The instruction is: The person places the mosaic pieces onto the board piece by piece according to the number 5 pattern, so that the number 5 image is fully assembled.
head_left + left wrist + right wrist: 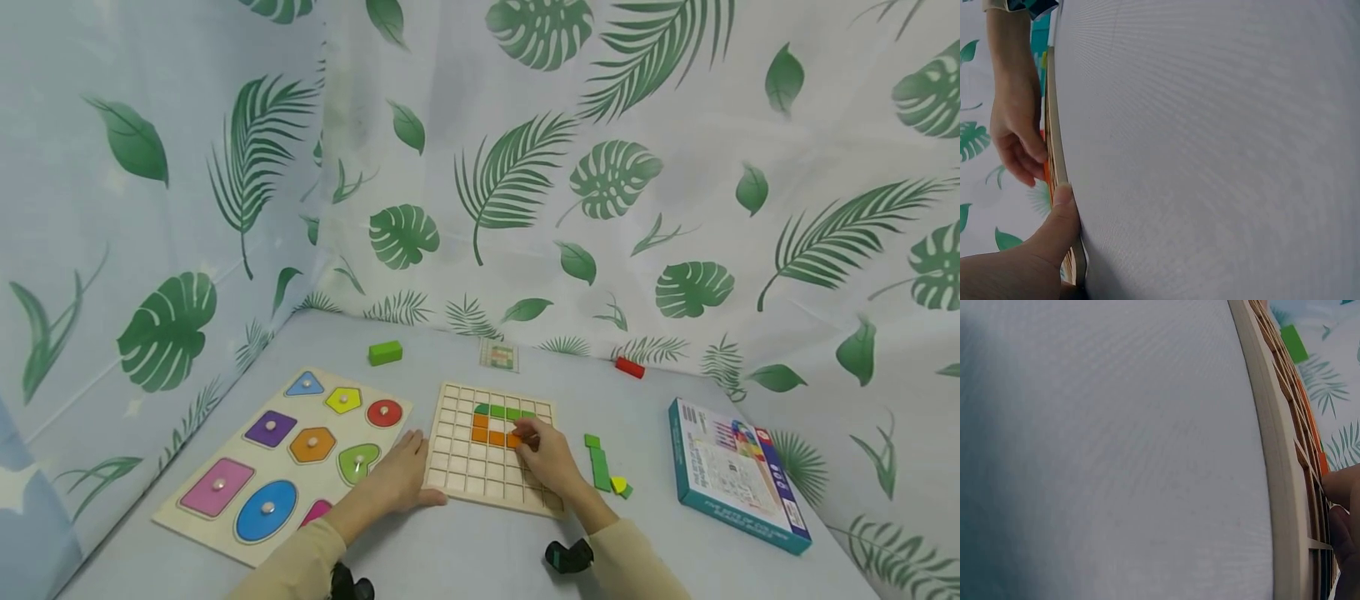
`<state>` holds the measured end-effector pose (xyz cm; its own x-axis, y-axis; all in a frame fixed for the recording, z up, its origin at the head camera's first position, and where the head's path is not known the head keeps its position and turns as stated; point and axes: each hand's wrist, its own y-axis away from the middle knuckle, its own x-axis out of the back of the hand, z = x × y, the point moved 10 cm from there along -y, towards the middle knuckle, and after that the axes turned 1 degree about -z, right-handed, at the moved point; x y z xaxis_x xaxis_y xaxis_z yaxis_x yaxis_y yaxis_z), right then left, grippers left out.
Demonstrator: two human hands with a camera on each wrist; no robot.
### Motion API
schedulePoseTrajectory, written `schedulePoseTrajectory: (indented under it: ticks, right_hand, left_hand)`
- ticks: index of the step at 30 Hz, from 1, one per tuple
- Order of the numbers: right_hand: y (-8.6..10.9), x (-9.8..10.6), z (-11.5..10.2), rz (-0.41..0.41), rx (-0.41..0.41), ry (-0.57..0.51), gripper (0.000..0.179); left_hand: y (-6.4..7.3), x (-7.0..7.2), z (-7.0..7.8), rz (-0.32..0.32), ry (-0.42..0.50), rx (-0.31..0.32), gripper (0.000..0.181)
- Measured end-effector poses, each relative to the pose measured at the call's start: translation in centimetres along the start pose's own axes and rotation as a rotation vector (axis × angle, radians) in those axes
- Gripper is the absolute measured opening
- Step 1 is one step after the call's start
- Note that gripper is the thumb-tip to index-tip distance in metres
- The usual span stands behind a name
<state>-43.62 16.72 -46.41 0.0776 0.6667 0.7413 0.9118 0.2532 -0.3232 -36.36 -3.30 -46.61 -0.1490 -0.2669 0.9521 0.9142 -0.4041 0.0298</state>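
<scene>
A square wooden grid board (457,467) lies on the table, with a row of green tiles (498,412) and several orange tiles (480,427) set in its cells. My right hand (551,454) reaches over the board's right side. Its thumb and fingertips pinch at an orange tile (1324,464) by the end of the orange pieces; the fingers partly cover it. Against the board's left edge rests my left hand (401,475), fingers extended, with its thumb (1057,228) touching the near edge.
A shape-puzzle board (247,450) with knobbed pieces lies left. Green pieces (600,469) and a yellow piece (618,484) sit right of the grid. Farther out are a box (738,475), a green block (386,353), a red block (630,367) and a pattern card (498,356).
</scene>
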Motion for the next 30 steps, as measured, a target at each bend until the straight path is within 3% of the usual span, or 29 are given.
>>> schedulePoseTrajectory:
  ticks: [8,17,23,30]
  right_hand:
    - [0.0,0.2,0.2,-0.002,-0.03,0.007,0.036]
    - [0.2,0.7,-0.3,0.002,0.022,-0.028,0.031]
    - [0.5,2.5,-0.1,0.087,0.034,-0.092,0.024]
    - [1.0,4.9,1.1,0.185,0.048,-0.062,0.026]
  left_hand:
    - [0.1,0.3,0.4,-0.001,0.021,-0.005,0.092]
    - [0.2,0.1,0.3,0.01,0.054,-0.007,0.091]
    - [0.2,0.0,0.3,0.008,0.059,-0.008,0.09]
    - [0.0,0.0,0.1,0.002,0.021,0.007,0.091]
